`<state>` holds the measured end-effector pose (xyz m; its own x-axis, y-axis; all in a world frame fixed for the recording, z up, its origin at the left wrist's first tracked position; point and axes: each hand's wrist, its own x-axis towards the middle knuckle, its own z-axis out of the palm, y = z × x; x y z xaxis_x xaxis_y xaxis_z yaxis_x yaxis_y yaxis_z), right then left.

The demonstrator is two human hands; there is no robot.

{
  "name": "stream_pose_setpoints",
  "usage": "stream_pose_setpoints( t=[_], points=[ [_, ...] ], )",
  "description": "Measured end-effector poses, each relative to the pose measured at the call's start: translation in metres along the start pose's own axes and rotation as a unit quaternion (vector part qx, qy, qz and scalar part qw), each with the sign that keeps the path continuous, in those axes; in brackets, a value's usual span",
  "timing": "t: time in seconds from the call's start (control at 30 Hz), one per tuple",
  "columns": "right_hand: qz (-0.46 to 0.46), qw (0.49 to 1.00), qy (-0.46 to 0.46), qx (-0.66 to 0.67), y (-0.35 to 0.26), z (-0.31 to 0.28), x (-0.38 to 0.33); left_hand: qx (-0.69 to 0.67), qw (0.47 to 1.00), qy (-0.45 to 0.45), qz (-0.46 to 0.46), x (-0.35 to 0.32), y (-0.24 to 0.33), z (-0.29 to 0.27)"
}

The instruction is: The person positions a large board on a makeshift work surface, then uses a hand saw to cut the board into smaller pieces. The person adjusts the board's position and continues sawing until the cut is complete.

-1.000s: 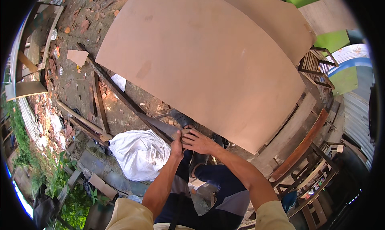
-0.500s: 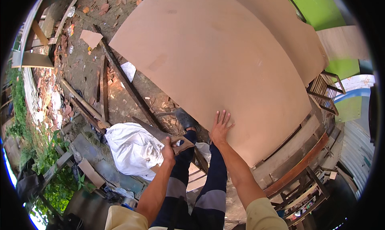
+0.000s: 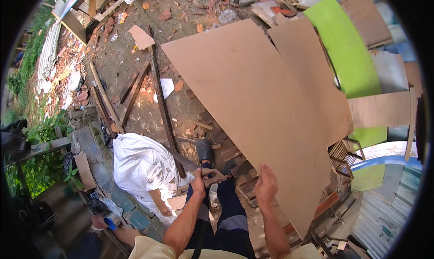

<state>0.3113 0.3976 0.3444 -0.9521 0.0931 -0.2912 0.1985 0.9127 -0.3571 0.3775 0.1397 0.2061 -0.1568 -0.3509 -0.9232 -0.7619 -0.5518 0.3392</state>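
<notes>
My left hand [image 3: 197,185] is closed round the wooden handle of a handsaw [image 3: 219,179]. Its dark blade points away to the left, over a white sack [image 3: 135,162]. My right hand [image 3: 266,185] is at the near left edge of a large brown wooden sheet [image 3: 253,96], fingers stretched out and held together. Whether the palm presses on that edge I cannot tell. The sheet lies slanted over stacked wood pieces [image 3: 228,153], which show along its left side. A second brown sheet [image 3: 312,73] is partly under or beside it on the right.
A long dark wood strip [image 3: 162,101] and several poles lie on the littered dirt at left. Green panels [image 3: 346,46] and a slatted wooden piece [image 3: 342,158] stand on the right. Corrugated metal [image 3: 384,209] is at lower right. My shoe [image 3: 205,151] is beside the wood stack.
The large sheet has swung to the right, uncovering the wood stack. My right hand has gone from spread flat on the sheet to its edge. The saw stays in my left hand.
</notes>
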Motion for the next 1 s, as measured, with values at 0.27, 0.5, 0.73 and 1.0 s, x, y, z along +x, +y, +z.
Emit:
stream_pose_setpoints(
  t=[0.27,0.5,0.73,1.0],
  points=[
    [-0.131,0.945,0.249,-0.166,0.038,-0.319,0.097,-0.114,0.992,-0.040,0.048,-0.057,0.057,0.031],
    [-0.195,0.936,0.237,-0.173,-0.049,-0.463,0.062,0.000,0.993,-0.038,0.112,-0.074,0.092,0.041],
    [-0.067,0.969,0.184,0.149,0.016,-0.535,0.062,-0.117,0.988,-0.075,0.068,-0.055,0.078,0.058],
    [0.057,0.944,-0.033,0.323,0.146,-0.377,0.207,-0.191,0.966,-0.175,0.014,-0.033,0.069,0.020]
  ],
)
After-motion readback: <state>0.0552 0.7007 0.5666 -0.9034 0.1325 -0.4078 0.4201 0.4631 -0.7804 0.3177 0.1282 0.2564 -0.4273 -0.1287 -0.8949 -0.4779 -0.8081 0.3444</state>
